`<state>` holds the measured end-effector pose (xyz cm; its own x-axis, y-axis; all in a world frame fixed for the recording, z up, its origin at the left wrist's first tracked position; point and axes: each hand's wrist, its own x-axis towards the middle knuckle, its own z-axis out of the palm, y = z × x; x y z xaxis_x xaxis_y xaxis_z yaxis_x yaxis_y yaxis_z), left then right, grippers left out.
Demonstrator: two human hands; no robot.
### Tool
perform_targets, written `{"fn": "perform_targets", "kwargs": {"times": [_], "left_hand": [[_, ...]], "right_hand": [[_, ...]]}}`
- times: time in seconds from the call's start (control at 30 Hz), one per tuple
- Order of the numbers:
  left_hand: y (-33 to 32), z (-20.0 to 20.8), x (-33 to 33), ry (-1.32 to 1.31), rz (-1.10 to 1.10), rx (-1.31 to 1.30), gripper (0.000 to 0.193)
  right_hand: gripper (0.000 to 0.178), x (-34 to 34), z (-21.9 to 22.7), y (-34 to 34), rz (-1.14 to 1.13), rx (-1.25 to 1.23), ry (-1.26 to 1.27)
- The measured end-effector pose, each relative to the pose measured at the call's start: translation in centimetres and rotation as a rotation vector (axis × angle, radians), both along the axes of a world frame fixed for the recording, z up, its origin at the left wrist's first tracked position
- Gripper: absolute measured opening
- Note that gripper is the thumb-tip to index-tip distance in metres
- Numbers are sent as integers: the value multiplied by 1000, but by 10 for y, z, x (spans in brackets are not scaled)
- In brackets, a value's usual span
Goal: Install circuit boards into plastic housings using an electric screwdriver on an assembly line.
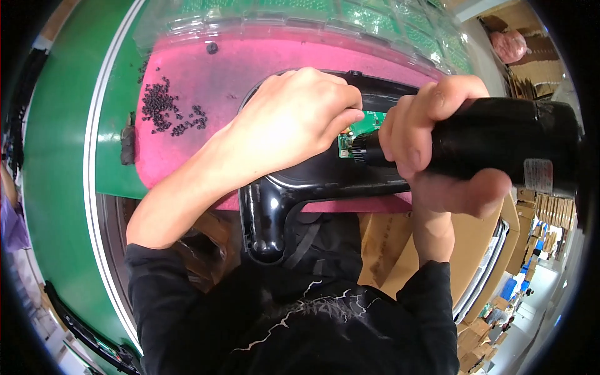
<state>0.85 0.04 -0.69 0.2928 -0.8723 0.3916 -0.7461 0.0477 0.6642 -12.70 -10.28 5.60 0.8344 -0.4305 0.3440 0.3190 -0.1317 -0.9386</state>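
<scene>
A glossy black plastic housing (350, 179) lies on the pink mat, one rounded arm reaching over the near edge. Inside it sits a small green circuit board (377, 119), partly covered by my hands. My left hand (306, 112) is closed above the housing, thumb against curled fingers beside the board; what they hold, if anything, is hidden. My right hand (431, 140) grips a thick black cylindrical tool, apparently a power screwdriver (500, 134), held nearly level. Its narrow front end points left at the board. The tip's contact with the board cannot be made out.
Many tiny black pieces, apparently screws (159, 107), lie heaped on the left of the pink mat (187, 62). Clear plastic trays (300, 22) stand along the back. A dark stick-like piece (128, 144) lies at the mat's left edge. Cardboard boxes (390, 250) stand below right.
</scene>
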Motion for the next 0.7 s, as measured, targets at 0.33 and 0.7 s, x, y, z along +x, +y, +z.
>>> {"fn": "perform_targets", "kwargs": {"times": [0.33,0.7], "left_hand": [[-3,2,-1,2,-231,-92,12],[-4,14,-5,222,-335,-99,10]], "right_hand": [[72,-14,11,-48,304,-34,-506],[66,-43,15,-59,209,7,-475]]}}
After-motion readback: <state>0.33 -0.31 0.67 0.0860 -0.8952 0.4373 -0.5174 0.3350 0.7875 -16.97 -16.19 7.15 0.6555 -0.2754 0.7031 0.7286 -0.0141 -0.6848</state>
